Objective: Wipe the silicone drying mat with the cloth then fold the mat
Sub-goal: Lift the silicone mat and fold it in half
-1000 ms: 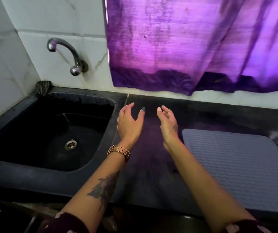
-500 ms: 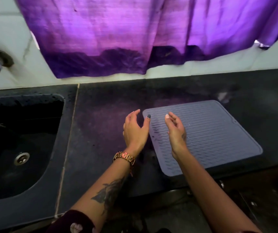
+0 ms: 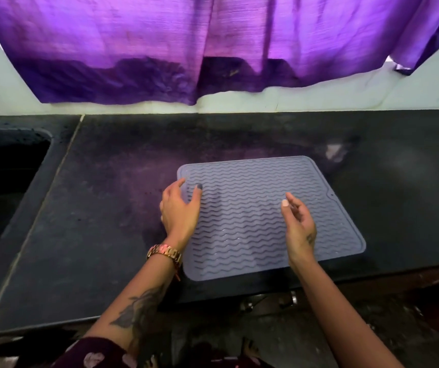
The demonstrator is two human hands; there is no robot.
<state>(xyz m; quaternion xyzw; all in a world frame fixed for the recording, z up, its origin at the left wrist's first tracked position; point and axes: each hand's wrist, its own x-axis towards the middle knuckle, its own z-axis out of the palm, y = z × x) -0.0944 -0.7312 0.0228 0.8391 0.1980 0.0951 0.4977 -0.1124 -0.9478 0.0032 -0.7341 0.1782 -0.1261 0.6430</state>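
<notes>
Dark countertop (image 3: 106, 235) runs under both your hands and out to either side of them. Purple curtain (image 3: 186, 49) hangs on the white wall well beyond your fingertips, its hem ending just above the counter's back edge. Black sink (image 3: 3, 181) is set into the counter far out to the left of your left hand, drain at the frame edge.

Silicone drying mat (image 3: 253, 221), grey-lilac with wavy ribs, lies flat and unfolded on the counter, right under and between your hands, its near edge close to the counter's front edge.

Your left hand (image 3: 180, 211) sits over the mat's left edge, fingers spread and relaxed, thumb out over the ribs, gripping nothing; can't tell if the palm touches the mat or just hovers. Your right hand (image 3: 299, 224) is over the mat's right-centre, turned on its side, fingers loosely curved and apart, empty; contact with the mat can't be told either. The two hands are well apart with bare ribbed mat between them.

Gold watch (image 3: 164, 253) on your left wrist, just behind that hand, at the mat's left edge. Tattoo (image 3: 138, 312) on the left forearm behind the watch.
</notes>
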